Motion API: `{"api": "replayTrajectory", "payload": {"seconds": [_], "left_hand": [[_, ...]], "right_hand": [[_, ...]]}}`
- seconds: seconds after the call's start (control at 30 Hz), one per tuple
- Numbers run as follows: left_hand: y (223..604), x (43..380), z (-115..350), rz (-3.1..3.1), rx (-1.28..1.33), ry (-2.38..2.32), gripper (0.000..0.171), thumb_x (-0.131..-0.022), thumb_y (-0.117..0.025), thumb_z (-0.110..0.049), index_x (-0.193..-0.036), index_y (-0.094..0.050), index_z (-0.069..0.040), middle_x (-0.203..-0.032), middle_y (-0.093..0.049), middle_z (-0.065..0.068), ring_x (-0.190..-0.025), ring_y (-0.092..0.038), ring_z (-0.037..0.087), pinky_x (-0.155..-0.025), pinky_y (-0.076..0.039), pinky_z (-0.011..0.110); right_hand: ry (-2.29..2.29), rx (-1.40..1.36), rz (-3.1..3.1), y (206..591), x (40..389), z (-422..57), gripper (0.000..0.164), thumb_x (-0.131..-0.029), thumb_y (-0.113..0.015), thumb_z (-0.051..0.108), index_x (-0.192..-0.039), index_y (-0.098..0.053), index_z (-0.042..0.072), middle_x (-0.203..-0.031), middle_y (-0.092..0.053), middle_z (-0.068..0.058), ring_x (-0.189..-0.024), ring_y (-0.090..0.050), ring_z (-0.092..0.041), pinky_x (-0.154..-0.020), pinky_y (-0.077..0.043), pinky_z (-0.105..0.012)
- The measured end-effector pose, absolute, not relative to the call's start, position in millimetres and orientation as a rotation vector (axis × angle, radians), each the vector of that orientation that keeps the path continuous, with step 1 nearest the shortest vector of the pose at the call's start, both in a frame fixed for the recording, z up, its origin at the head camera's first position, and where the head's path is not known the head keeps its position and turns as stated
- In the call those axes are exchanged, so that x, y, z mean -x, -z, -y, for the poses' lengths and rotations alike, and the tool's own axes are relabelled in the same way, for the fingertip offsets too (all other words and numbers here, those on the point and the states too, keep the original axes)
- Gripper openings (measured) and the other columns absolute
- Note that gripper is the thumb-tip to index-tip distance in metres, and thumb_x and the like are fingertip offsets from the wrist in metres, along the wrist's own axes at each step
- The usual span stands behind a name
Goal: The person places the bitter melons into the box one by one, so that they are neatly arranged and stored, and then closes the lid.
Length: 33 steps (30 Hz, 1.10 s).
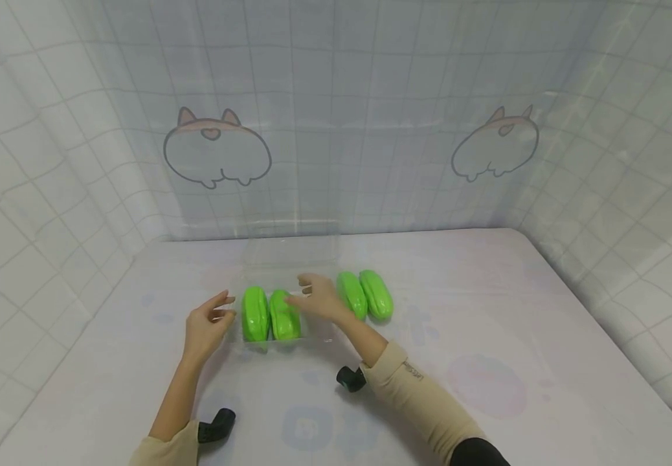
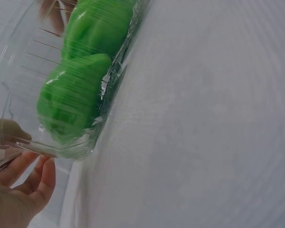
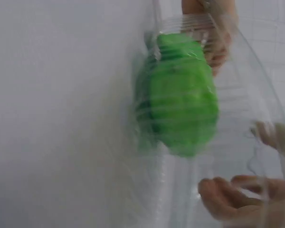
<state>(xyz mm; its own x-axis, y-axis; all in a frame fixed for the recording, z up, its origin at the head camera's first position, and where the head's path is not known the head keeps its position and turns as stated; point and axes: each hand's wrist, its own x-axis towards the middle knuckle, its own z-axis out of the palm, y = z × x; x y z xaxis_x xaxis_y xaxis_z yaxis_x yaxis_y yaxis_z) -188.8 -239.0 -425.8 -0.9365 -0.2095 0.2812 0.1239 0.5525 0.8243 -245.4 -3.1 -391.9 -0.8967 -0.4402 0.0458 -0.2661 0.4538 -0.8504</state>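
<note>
Clear plastic forms the container [image 1: 317,330], left of the middle on the white table cover [image 1: 452,323], with 2 green pieces [image 1: 255,314] side by side inside. The left hand [image 1: 204,330] is at its left edge, thumb and fingers apart; whether they touch it I cannot tell. The right hand [image 1: 323,298], fingertips also apart, is over its right part; 2 loose green pieces [image 1: 377,295] lie farther right.

bright green pieces [image 1: 255,315], beige sleeves [image 1: 429,401], grid-lined backdrop [image 1: 342,142]
</note>
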Motion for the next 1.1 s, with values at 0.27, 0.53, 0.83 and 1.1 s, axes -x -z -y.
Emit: {"api": "replayTrajectory", "payload": {"seconds": [0.27, 0.53, 0.83, 1.1], "left_hand": [[428, 188, 240, 2.434, -0.053, 1.355, 0.045, -0.084, -0.056, 0.002, -0.128, -0.051, 0.010, -0.112, -0.064, 0.025, -0.075, -0.051, -0.013, -0.068, -0.044, 0.002], [429, 188, 240, 2.433, -0.051, 1.353, 0.046, -0.083, -0.055, 0.002, -0.128, -0.051, 0.010, -0.112, -0.064, 0.025, -0.075, -0.051, -0.013, -0.069, -0.043, 0.002], [428, 187, 240, 2.425, -0.051, 1.362, 0.045, -0.083, -0.056, 0.003, -0.128, -0.051, 0.010, -0.112, -0.064, 0.025, -0.074, -0.051, -0.013, -0.068, -0.044, 0.003], [429, 187, 240, 2.422, -0.038, 1.368, 0.045, -0.084, -0.056, 0.002, -0.128, -0.051, 0.010, -0.111, -0.064, 0.026, -0.075, -0.052, -0.013, -0.068, -0.044, 0.003]], "right_hand": [[1.678, 0.697, -2.494, 381, 250, -26, 0.055, -0.086, -0.067, 0.022, -0.131, -0.050, -0.005, -0.126, -0.057, -0.022, -0.110, -0.058, -0.032, -0.089, -0.051, -0.035], [1.754, 0.604, -2.571, 373, 255, -60, 0.052, -0.085, -0.069, 0.022, -0.130, -0.054, 0.001, -0.123, -0.061, -0.016, -0.108, -0.061, -0.026, -0.090, -0.050, -0.034], [1.765, 0.541, -2.594, 371, 256, -90, 0.053, -0.086, -0.068, 0.022, -0.132, -0.052, 0.000, -0.125, -0.059, -0.017, -0.112, -0.059, -0.028, -0.095, -0.047, -0.039], [1.773, 0.465, -2.619, 373, 259, -110, 0.054, -0.086, -0.067, 0.023, -0.132, -0.051, 0.000, -0.126, -0.059, -0.018, -0.112, -0.058, -0.030, -0.096, -0.047, -0.042]]}}
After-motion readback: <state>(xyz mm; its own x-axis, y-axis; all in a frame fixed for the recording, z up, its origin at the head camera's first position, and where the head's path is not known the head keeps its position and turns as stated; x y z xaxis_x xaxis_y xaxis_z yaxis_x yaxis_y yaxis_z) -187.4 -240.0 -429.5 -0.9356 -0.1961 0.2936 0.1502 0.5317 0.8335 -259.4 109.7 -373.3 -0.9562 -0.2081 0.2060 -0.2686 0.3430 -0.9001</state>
